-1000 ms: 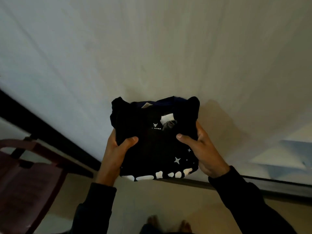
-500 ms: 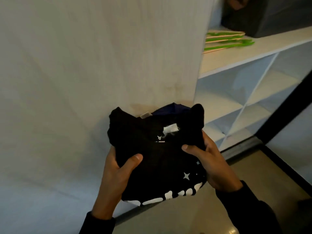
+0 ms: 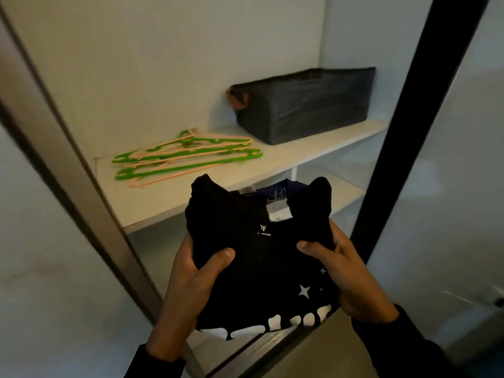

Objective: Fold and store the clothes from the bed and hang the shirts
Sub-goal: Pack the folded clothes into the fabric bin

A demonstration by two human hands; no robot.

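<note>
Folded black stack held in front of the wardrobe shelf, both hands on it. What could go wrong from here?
1. The folded clothes are gripped only at the sides by the left hand and right hand; the top edge already looks bunched, so the fold may slump on release.
2. The hangers lie loose across the shelf; sliding the stack in there could push them around.
3. The dark bin takes up the shelf's right end, which limits free space.

Matt black cloth shirt with white print; glossy plastic hangers; smooth white shelf; matt dark fabric bin.
</note>
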